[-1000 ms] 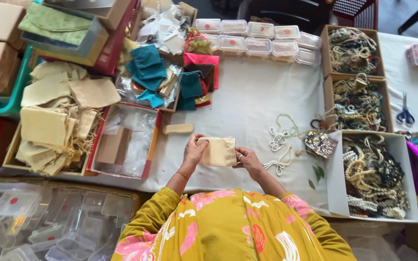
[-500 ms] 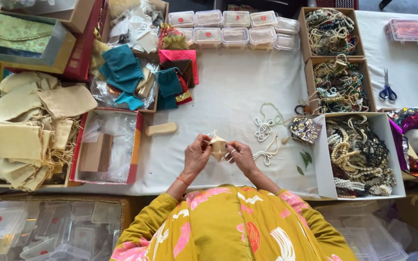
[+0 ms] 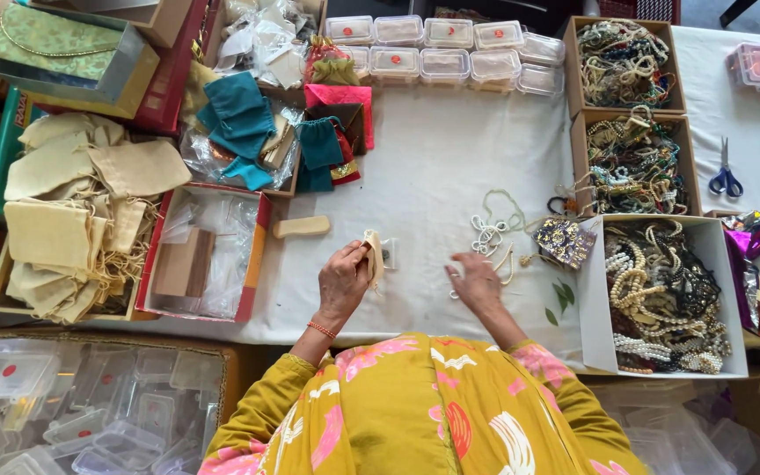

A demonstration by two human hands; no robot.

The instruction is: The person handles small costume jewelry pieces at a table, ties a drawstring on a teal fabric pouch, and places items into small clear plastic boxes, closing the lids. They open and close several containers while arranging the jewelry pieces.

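From the head camera, looking straight down: the left hand (image 3: 342, 283) grips a small cream fabric pouch (image 3: 373, 256), fingers closed around its edge, lifting it just above the white tablecloth (image 3: 433, 167). The right hand (image 3: 477, 281) lies loosely open, palm down on the cloth, holding nothing, beside a tangle of white bead strings (image 3: 490, 236). Near the pouch rests a beige oblong block (image 3: 303, 227). To the left sits a pile of cream drawstring bags (image 3: 63, 211); to the right, a white box of pearl necklaces (image 3: 661, 295). Blue-handled scissors (image 3: 726, 176) lie well apart.
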